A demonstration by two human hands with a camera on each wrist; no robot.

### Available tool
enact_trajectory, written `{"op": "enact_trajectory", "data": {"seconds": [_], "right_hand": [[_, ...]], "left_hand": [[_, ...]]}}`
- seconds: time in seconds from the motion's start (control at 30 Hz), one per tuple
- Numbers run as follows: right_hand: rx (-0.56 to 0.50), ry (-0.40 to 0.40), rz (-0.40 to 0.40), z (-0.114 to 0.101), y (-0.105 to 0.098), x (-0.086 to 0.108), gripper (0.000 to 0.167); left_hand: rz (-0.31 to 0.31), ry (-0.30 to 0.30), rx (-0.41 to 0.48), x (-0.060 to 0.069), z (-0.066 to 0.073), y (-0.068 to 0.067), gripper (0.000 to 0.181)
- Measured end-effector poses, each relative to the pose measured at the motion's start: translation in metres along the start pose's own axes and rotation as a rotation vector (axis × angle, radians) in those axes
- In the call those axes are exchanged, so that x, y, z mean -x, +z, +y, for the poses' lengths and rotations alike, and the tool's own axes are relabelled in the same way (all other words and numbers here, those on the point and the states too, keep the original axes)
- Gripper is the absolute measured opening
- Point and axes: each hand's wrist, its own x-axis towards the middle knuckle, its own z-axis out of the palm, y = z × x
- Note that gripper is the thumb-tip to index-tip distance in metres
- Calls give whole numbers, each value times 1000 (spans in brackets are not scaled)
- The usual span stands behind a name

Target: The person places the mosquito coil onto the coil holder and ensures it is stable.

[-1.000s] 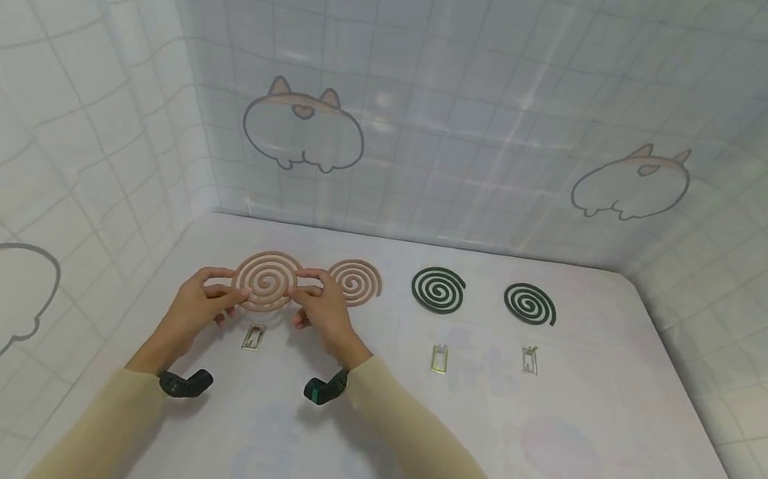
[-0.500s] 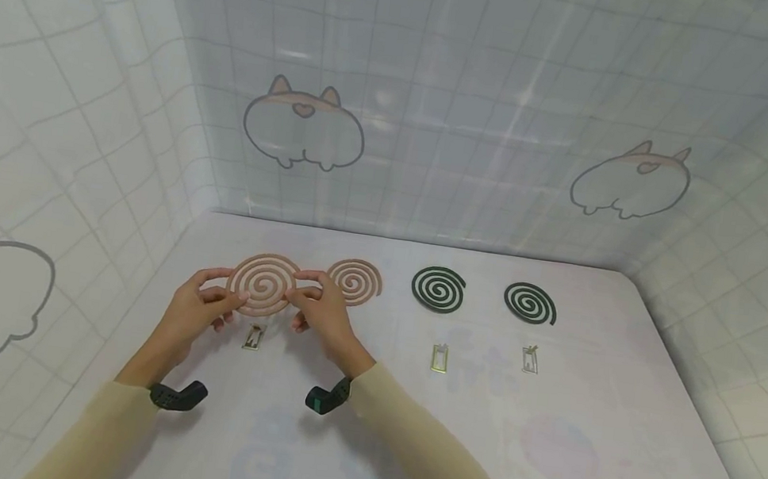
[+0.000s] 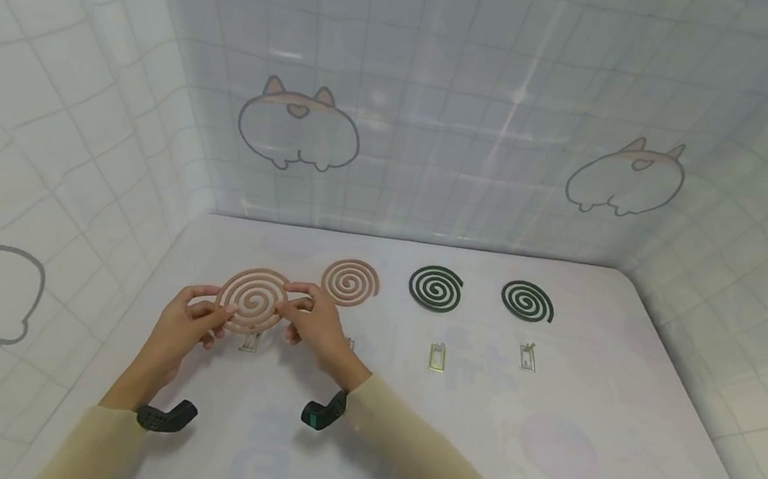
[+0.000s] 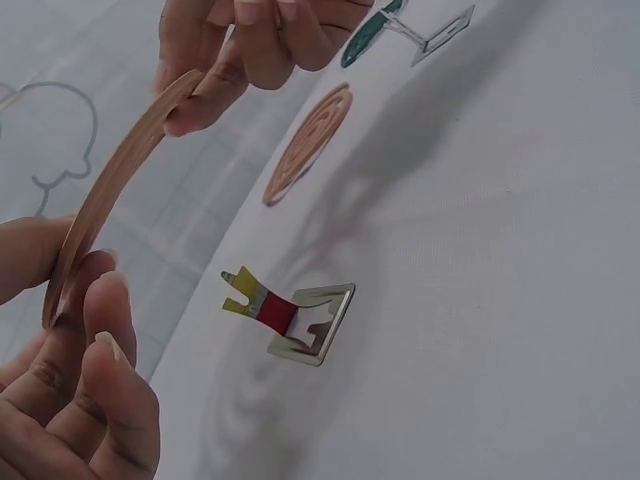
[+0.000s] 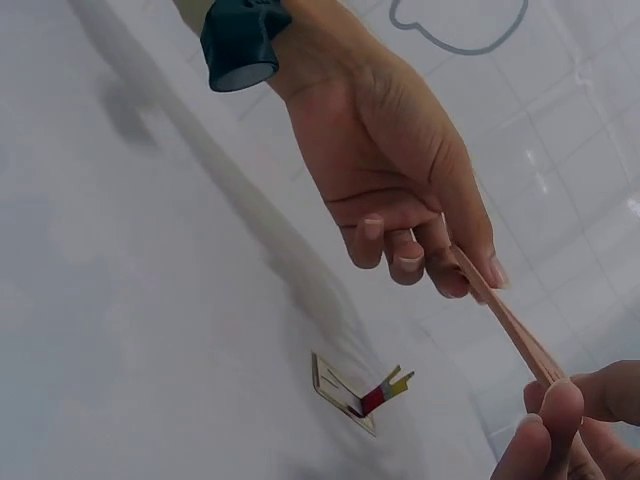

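Both hands pinch a pinkish-brown spiral coil (image 3: 252, 302) by its opposite edges, the left hand (image 3: 181, 326) on its left side and the right hand (image 3: 323, 326) on its right. Seen edge-on in the left wrist view, the coil (image 4: 105, 190) is raised off the white surface, above a small metal stand (image 4: 318, 340). That stand has an upright forked tab (image 4: 262, 303) coloured yellow and red. In the right wrist view the same stand (image 5: 340, 392) lies below the coil (image 5: 515, 325), not touching it.
A second brown coil (image 3: 351, 283) lies right of the held one, then two dark green coils (image 3: 435, 289) (image 3: 527, 301). Small metal stands (image 3: 437, 357) (image 3: 528, 358) lie in front of the green coils; another is partly hidden by the right hand. A patterned curtain (image 3: 442, 119) rises behind.
Both hands have moved slightly left and toward the person with the coil, which now overlaps the small stand in the head view. Another stand shows partly beside the right hand.
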Motion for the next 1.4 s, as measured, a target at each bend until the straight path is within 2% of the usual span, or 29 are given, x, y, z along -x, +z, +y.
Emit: {"op": "enact_trajectory", "data": {"seconds": [0.27, 0.53, 0.83, 1.2, 1.4], "right_hand": [[3, 3, 14, 3, 1, 5, 31], [39, 29, 20, 7, 4, 11, 31], [45, 31, 30, 15, 4, 11, 30], [41, 33, 17, 19, 4, 14, 33], [24, 37, 6, 18, 6, 15, 36]], "left_hand": [[-31, -1, -5, 4, -2, 0, 66], [-32, -25, 1, 14, -8, 1, 60], [-32, -34, 0, 15, -13, 3, 59], [-59, -30, 14, 13, -15, 1, 61], [-50, -35, 4, 11, -16, 0, 63]]}}
